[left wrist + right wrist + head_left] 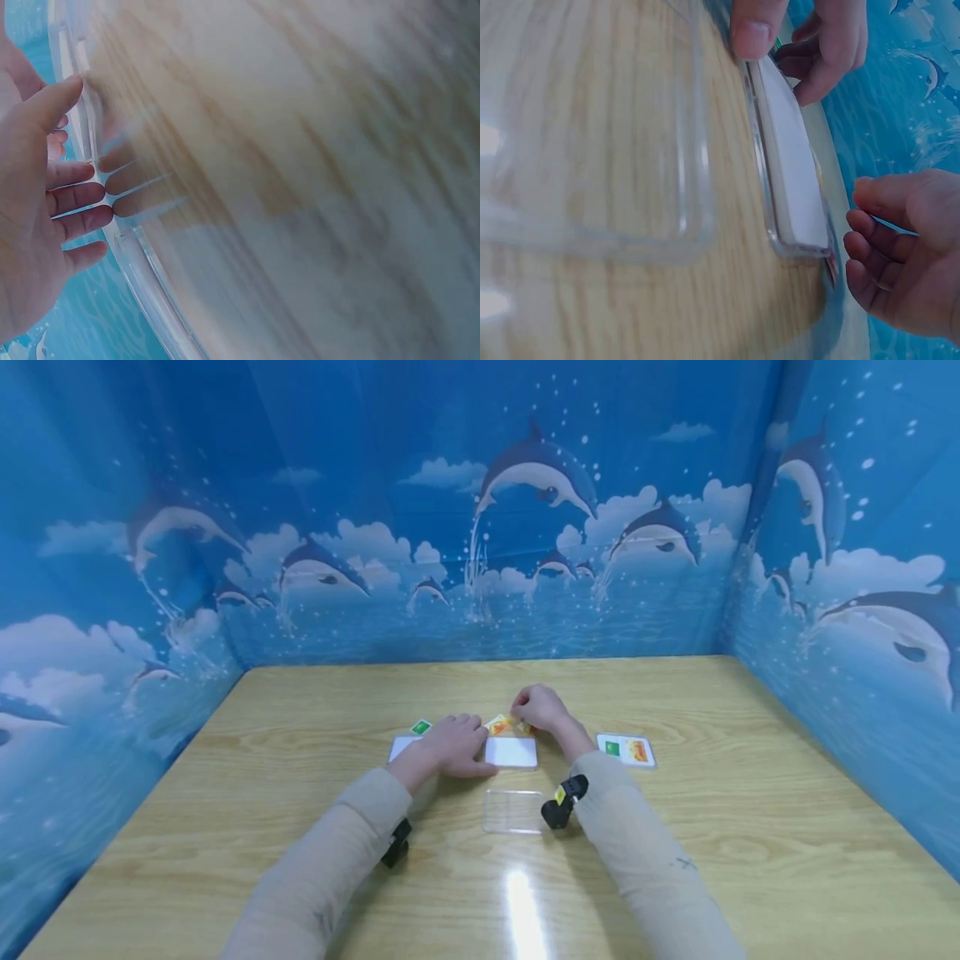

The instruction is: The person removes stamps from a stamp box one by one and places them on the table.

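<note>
In the head view my left hand (453, 745) lies palm down over the left end of a clear tray holding a white card stack (512, 752). Its thumb reaches the tray's front corner, its fingers extended behind. The left wrist view shows this left hand (37, 195) with fairly straight fingers touching a shiny surface. Just behind the tray, my right hand (542, 707) has its fingers curled and pinches an orange-patterned card (528, 727), partly covered by the hand. Another orange card (497, 724) lies beside it. The right wrist view has the right hand (911, 247) beyond the white stack.
An upturned or vacant clear plastic lid (513, 812) lies in front of the tray. Further left are a white card stack (402, 745) and a small green card (421, 727). On the right sits a tray with green and orange pictures (626, 750). Dolphin-printed curtains surround the wooden table (225, 827).
</note>
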`<control>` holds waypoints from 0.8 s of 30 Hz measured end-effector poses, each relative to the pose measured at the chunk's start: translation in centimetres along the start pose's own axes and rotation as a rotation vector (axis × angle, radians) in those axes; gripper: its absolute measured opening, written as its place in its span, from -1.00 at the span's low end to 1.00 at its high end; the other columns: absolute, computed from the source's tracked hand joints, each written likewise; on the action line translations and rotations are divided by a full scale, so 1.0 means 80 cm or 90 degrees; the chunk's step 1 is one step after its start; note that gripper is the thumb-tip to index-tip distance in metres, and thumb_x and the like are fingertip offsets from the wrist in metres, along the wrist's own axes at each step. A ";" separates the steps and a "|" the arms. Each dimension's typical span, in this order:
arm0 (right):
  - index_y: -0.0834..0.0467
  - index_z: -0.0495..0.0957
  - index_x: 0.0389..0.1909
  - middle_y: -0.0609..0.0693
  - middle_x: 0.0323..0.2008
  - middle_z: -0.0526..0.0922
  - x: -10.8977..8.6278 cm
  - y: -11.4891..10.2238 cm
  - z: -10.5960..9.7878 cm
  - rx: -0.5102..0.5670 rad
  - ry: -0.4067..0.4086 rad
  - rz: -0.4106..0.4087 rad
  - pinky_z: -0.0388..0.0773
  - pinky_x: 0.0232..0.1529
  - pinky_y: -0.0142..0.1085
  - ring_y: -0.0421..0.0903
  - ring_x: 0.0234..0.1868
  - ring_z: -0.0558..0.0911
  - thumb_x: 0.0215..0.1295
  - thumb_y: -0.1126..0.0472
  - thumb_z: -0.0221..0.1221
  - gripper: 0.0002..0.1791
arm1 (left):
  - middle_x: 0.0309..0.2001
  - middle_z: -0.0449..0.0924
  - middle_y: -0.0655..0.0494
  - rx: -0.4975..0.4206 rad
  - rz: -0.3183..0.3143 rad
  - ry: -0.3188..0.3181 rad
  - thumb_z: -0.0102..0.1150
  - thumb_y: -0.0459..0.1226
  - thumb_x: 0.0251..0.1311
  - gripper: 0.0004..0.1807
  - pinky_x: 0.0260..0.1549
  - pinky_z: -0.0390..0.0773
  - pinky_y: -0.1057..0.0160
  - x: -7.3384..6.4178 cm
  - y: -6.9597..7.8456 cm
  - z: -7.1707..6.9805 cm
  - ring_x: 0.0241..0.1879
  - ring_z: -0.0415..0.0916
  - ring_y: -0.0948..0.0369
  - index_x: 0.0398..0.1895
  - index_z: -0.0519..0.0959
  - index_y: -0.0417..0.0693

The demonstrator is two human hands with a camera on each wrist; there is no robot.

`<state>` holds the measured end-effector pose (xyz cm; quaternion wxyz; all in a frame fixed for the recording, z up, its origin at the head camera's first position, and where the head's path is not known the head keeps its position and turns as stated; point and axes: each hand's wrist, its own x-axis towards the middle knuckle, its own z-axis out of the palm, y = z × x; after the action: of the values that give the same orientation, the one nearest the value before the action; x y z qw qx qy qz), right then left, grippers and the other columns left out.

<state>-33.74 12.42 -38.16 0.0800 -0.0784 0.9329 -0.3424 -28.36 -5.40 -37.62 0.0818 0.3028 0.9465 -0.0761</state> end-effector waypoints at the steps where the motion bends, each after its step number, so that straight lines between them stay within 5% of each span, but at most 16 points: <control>1: 0.22 0.57 -0.24 0.05 -0.35 0.55 -0.001 0.000 -0.002 0.002 -0.001 -0.002 0.43 -0.46 -0.38 -0.12 -0.42 0.48 0.27 0.23 0.11 -0.85 | -0.11 0.42 0.04 -0.005 0.000 0.000 -0.09 0.34 0.09 -0.26 -0.01 0.37 0.13 0.000 -0.001 0.000 -0.13 0.35 0.16 0.01 0.47 -0.09; 7: 0.21 0.56 -0.20 0.05 -0.33 0.54 -0.011 -0.003 -0.015 -0.005 -0.020 -0.019 0.42 -0.42 -0.35 -0.10 -0.39 0.47 0.32 0.14 0.07 -0.77 | -0.02 0.45 0.01 -0.016 0.007 0.020 -0.10 0.30 0.14 -0.29 0.06 0.33 0.10 -0.003 -0.007 -0.003 -0.03 0.36 0.11 0.05 0.45 -0.09; 16: 0.24 0.56 -0.24 0.09 -0.36 0.58 -0.025 -0.002 -0.032 -0.070 -0.031 -0.114 0.41 -0.42 -0.29 -0.10 -0.41 0.47 0.34 0.07 0.05 -0.71 | 0.02 0.46 -0.03 0.005 -0.013 0.087 -0.06 0.17 0.23 -0.36 0.11 0.29 0.07 -0.009 -0.010 -0.020 0.03 0.35 0.07 0.12 0.42 -0.16; 24: 0.25 0.57 -0.26 0.04 -0.37 0.59 -0.053 -0.011 -0.044 -0.141 -0.013 -0.209 0.48 -0.34 -0.24 -0.09 -0.36 0.52 0.26 0.07 0.14 -0.71 | -0.26 0.49 0.05 0.038 -0.017 0.146 -0.02 0.08 0.25 -0.57 -0.10 0.41 0.12 -0.021 -0.012 -0.029 -0.21 0.41 0.12 -0.20 0.52 -0.12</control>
<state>-30.27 14.85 -34.53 0.0234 -0.2410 0.9387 -0.2455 -27.86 -6.70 -34.95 -0.0373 0.2995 0.9508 -0.0701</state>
